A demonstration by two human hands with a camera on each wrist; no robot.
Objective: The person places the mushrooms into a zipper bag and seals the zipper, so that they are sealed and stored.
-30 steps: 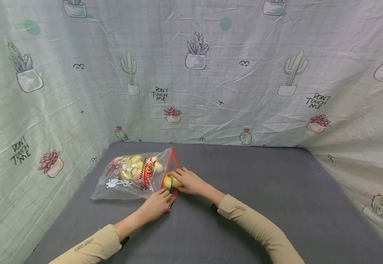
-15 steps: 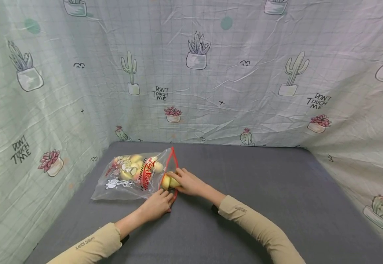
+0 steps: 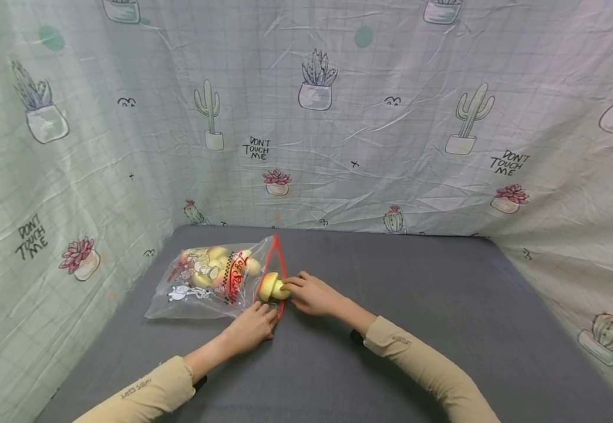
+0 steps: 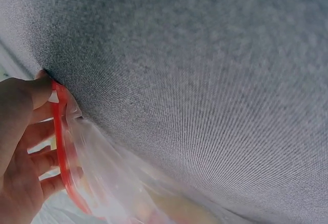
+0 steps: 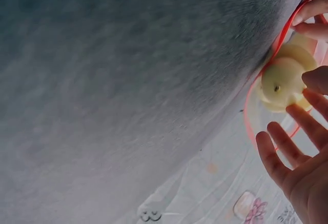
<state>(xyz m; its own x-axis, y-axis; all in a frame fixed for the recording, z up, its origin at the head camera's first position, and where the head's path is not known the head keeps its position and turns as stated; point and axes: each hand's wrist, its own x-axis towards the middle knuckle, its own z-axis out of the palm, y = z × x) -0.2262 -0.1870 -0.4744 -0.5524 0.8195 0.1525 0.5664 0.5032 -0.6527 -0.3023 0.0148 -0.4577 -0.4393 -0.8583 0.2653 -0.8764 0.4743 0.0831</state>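
A clear plastic bag with red lettering, cartoon prints and a red-edged mouth lies on its side, several yellowish, apple-like fruits inside. My left hand pinches the near corner of its red rim between thumb and fingers. Two more fruits sit together at the mouth: one yellow with a red flush, the other a pale yellow apple with a small dark spot. My right hand is at that pale apple, thumb and fingertips right at its side, the other fingers spread loosely and straight.
The grey cloth-covered table extends to the right of the bag and in front of it. A pale curtain printed with cacti hangs behind and along both sides.
My right hand first pushed the two fruits slightly left into the mouth, then drew back to the right, loosening its fingers. My left hand has kept its hold on the rim.
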